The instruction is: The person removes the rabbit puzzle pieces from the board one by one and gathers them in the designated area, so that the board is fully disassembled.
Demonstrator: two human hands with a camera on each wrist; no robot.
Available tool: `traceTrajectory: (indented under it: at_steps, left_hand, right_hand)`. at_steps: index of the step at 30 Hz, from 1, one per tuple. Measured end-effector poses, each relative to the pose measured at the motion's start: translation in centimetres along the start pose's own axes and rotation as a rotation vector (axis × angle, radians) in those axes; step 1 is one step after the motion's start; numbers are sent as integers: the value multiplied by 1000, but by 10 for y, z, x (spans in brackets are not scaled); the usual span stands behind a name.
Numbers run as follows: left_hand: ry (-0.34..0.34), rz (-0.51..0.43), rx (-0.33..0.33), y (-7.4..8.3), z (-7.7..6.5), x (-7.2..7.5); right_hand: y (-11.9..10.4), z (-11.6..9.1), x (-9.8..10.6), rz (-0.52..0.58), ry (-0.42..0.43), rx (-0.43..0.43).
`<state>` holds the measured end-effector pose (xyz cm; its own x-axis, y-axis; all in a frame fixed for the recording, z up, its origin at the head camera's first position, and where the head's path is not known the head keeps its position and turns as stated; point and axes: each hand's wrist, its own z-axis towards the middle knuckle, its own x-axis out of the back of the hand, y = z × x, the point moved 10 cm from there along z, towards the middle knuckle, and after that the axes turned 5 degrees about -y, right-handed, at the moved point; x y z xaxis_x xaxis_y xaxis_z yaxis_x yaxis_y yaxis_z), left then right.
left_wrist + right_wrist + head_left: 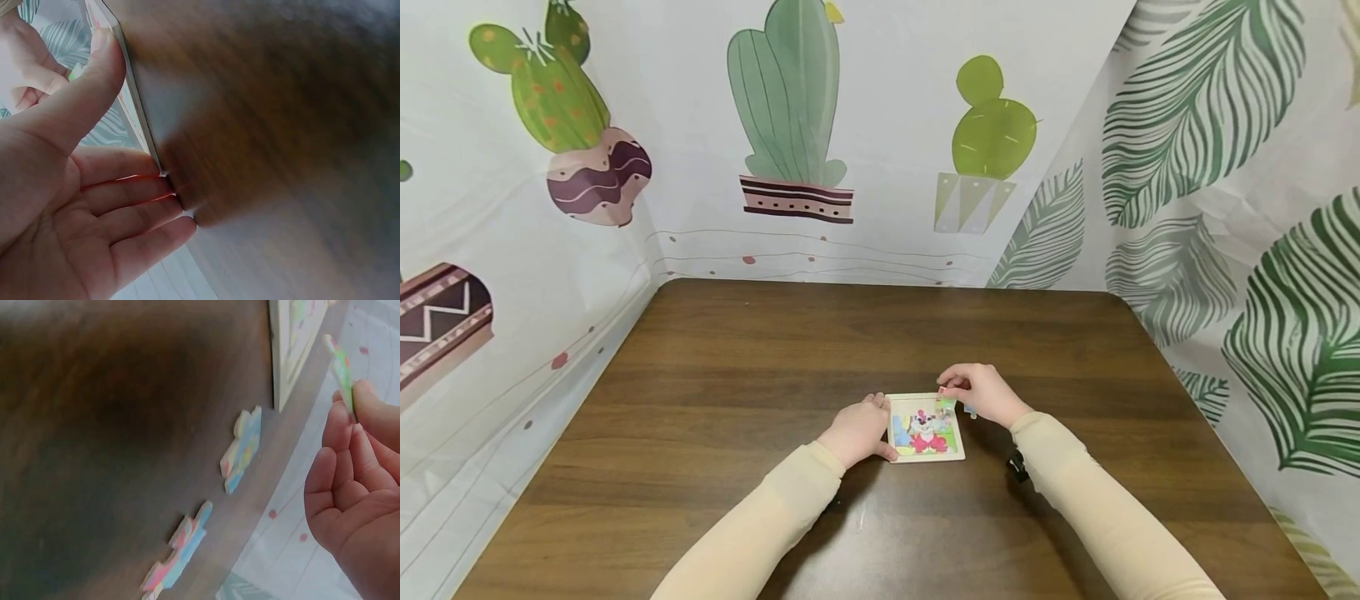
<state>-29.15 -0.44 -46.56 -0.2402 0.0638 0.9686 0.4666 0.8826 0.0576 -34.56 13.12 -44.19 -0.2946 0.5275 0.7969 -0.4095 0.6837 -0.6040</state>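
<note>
A square wooden jigsaw puzzle tray (pixel 927 458) lies on the table, partly filled with a cartoon animal picture; bare wood shows along its far side. My left hand (pixel 859 429) rests along the tray's left edge, its thumb on the near-left corner and its fingers fairly straight. Thumb and fingers of my right hand (pixel 988 396) pinch a green puzzle piece (pixel 342 372) above the tray's far-right corner. In the right wrist view that piece is tilted and clear of the tray. Two loose puzzle pieces, one blue and yellow (pixel 247 444), one pink and blue (pixel 178 550), lie beside the tray.
The brown wooden table (pixel 737 358) extends around the tray. Behind it hangs a white cloth (pixel 895 150) printed with cacti and leaves, continuing along both sides. A small black object (pixel 1017 465) shows at my right wrist.
</note>
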Motion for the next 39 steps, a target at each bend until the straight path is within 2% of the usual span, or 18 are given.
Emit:
traceTrajectory:
  at_steps: [10, 18, 22, 31, 39]
  left_hand:
    - [9, 1, -8, 1, -2, 2]
    - [12, 1, -6, 0, -2, 2]
    - [14, 17, -9, 1, -3, 2]
    - [20, 14, -8, 1, -4, 3]
    - [7, 8, -2, 1, -4, 3]
  right_hand:
    - [26, -13, 25, 20, 42, -83]
    - [54, -26, 43, -26, 53, -168]
    - [68, -34, 50, -57, 56, -180]
    - [96, -54, 58, -84, -25, -218]
    - [105, -63, 59, -106, -47, -237]
